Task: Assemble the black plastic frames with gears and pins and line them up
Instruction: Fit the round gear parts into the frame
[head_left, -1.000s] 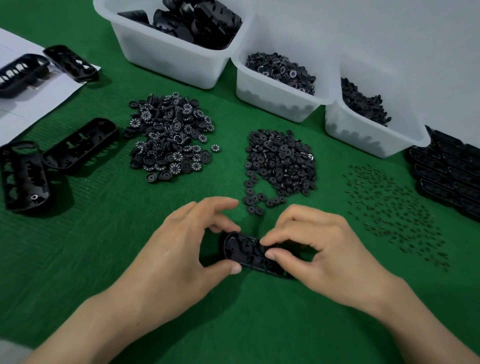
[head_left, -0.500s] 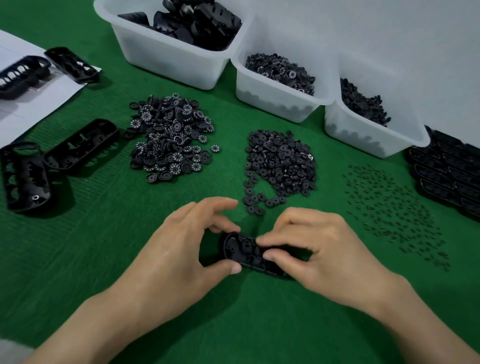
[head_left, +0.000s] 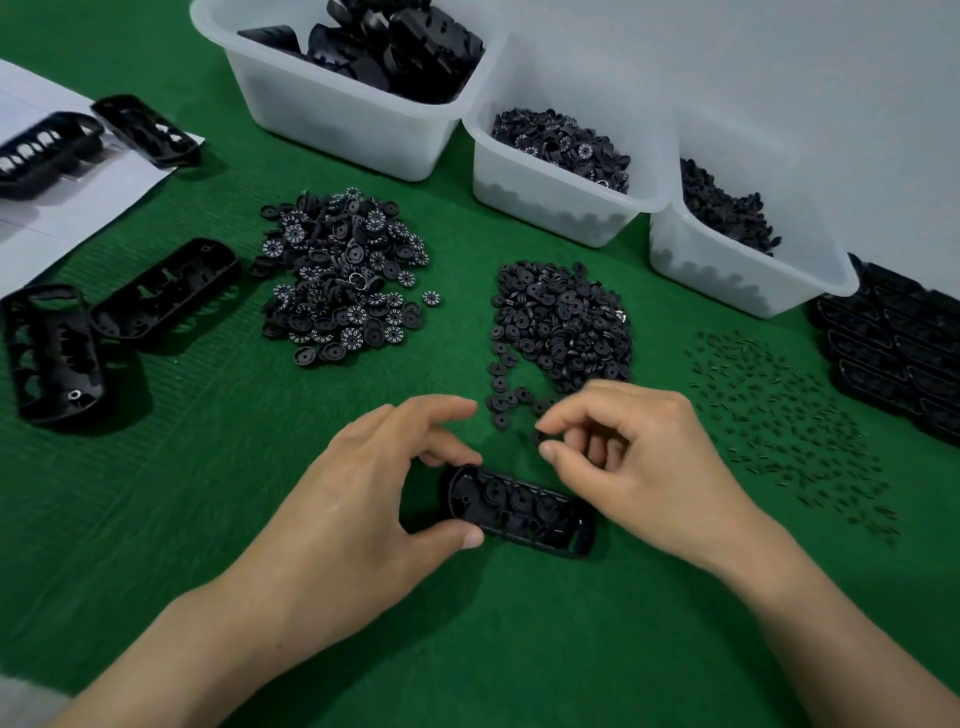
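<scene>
L hand (head_left: 358, 499) grips frame (head_left: 519, 512) at its L end: thumb tip on near edge, curled fingers on far edge. Frame lies flat on mat (head_left: 208, 519), open side up, w/ several gears seated inside. R hand (head_left: 639, 467) hovers over frame's R half, thumb & index pinching a small gear (head_left: 540, 437); other fingers loosely curled. Just beyond R fingertips: plain-gear pile (head_left: 566, 327). Beyond L fingers, further off: numbered-gear pile (head_left: 343, 275). R of R hand: scattered pins (head_left: 789, 415), then lined-up frames (head_left: 898, 343) at mat edge. Well L of L hand: loose frames (head_left: 161, 291). Three white bins (head_left: 337, 119) at back.
</scene>
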